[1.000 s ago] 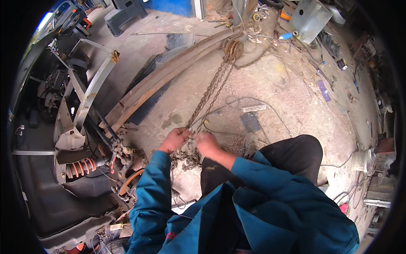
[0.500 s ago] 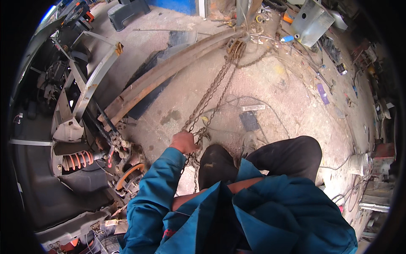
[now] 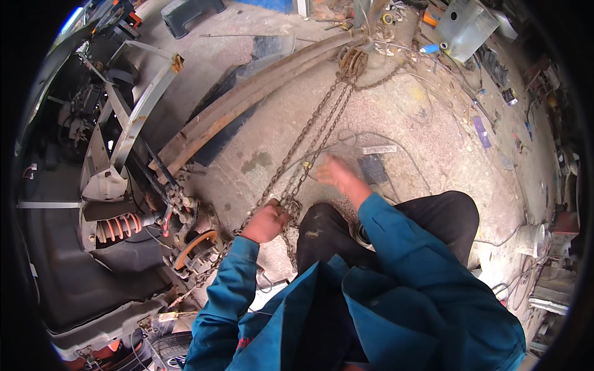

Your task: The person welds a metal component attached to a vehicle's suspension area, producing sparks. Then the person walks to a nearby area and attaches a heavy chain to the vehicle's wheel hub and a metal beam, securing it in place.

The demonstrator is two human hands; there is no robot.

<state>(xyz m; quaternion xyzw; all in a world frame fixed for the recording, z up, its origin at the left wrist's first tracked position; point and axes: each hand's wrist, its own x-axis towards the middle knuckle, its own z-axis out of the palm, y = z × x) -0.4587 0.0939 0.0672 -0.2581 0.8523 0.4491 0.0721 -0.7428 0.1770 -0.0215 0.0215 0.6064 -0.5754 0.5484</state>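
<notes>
Rusty chains (image 3: 309, 143) stretch from a rusty pulley block (image 3: 352, 63) on the floor, at the far middle, down to me. My left hand (image 3: 266, 222) is closed around the chain near its lower end, just left of my knee. Beside that hand hangs a bunched cluster of chain and metal fittings (image 3: 289, 210); its parts are hard to make out. More chain goes on from the fist toward the vehicle frame at lower left. My right hand (image 3: 340, 176), blurred, is right of the chains and apart from them, fingers stretched out with nothing in them.
On the left stands a stripped vehicle frame (image 3: 133, 133) with an orange coil spring (image 3: 120, 227) and a brake disc (image 3: 195, 249). A long rusty beam (image 3: 247, 102) lies beyond the chains. A metal box (image 3: 465, 29) and scattered scrap line the right, with a dark flat piece (image 3: 373, 168) on the floor.
My right hand has come into view and reached forward beside the chains. The left hand, still gripping chain, has shifted slightly nearer to me. Chain now runs from it toward the frame.
</notes>
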